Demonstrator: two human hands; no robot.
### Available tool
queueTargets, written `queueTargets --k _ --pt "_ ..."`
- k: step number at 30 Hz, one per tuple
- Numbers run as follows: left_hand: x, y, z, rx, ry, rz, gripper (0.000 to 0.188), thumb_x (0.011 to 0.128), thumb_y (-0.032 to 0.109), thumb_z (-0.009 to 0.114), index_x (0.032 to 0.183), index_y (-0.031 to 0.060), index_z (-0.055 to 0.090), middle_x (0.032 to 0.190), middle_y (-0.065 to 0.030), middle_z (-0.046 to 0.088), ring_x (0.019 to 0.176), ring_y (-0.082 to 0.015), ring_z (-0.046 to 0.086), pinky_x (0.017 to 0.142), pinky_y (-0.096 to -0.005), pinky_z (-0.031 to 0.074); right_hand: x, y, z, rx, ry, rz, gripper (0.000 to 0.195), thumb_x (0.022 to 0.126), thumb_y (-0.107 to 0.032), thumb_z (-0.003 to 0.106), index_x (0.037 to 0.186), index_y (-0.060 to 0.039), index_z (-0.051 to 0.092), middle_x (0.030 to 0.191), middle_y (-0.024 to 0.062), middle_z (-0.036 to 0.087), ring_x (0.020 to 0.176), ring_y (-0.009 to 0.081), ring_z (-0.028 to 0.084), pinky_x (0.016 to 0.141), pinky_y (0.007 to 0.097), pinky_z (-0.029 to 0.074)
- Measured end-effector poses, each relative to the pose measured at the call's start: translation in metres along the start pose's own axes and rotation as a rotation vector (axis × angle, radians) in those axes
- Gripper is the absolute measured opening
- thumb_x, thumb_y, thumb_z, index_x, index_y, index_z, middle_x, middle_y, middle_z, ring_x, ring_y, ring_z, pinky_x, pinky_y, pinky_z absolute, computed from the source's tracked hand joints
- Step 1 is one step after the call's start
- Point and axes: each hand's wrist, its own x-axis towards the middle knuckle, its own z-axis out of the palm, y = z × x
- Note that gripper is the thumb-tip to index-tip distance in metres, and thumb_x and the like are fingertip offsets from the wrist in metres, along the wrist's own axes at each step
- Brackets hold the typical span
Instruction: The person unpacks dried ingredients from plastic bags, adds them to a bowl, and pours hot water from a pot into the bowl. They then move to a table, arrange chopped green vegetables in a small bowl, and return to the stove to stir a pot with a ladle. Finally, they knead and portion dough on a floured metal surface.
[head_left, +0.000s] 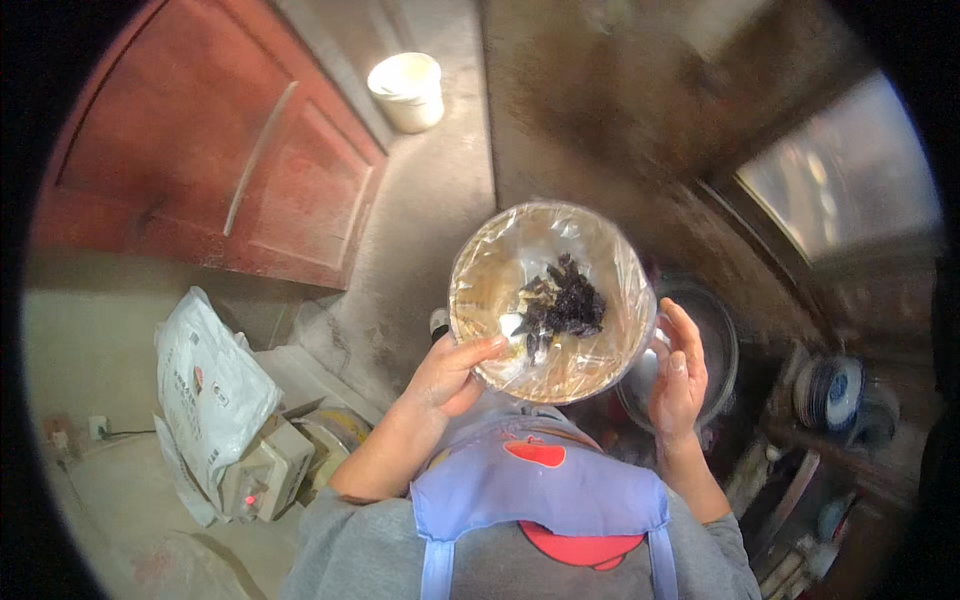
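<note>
Before me is a round bowl (466, 300) with clear plastic wrap (517, 225) stretched over its top. Under the wrap lies a clump of dark, leafy food (574, 304), with paler pieces beside it. My left hand (454, 375) grips the bowl's lower left rim, its thumb on top of the wrap and its fingers underneath. Beside the right rim is my right hand (679, 375), fingers raised and parted from the thumb. Whether its fingertips touch the bowl or the wrap's edge is hard to see.
A white bucket (412, 101) stands on the floor near a red cabinet (247, 150). At left, a printed plastic bag (214, 382) rests on a boxy appliance (270, 465) with a red light. Behind my right hand sits a large round pan (720, 337); stacked plates (829, 394) are further right.
</note>
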Motion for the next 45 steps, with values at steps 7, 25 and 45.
queueTargets --k 7,25,45 --pt "0.108 0.231 -0.033 -0.083 0.052 0.134 0.044 0.085 0.004 0.060 0.126 -0.0021 0.047 0.117 -0.0147 0.058 0.105 -0.0270 0.059 0.093 -0.0412 0.047 0.259 0.007 0.193 0.780 -0.106 0.811 0.048 0.098 -0.039 0.042 0.133 -0.0066 0.043 0.129 0.0067 0.051 0.115 0.0197 0.050 0.097 0.0361 0.042" --pt "0.285 0.320 -0.013 0.061 0.094 0.289 0.053 0.084 0.009 0.060 0.132 -0.0020 0.041 0.123 -0.0165 0.056 0.109 -0.0309 0.057 0.095 -0.0455 0.046 0.548 0.021 0.244 1.071 -0.560 0.377 0.068 0.094 -0.050 0.045 0.143 -0.0060 0.028 0.134 0.0164 0.046 0.121 0.0261 0.047 0.103 0.0406 0.036" --pt "0.863 0.328 0.367 0.467 -0.543 -0.567 0.051 0.088 0.021 0.061 0.128 -0.0057 0.045 0.122 -0.0183 0.057 0.108 -0.0308 0.058 0.095 -0.0449 0.046 0.844 0.102 -0.156 1.078 0.079 0.271 0.064 0.081 -0.035 0.065 0.132 -0.0023 0.044 0.125 0.0161 0.054 0.113 0.0273 0.054 0.097 0.0453 0.044"
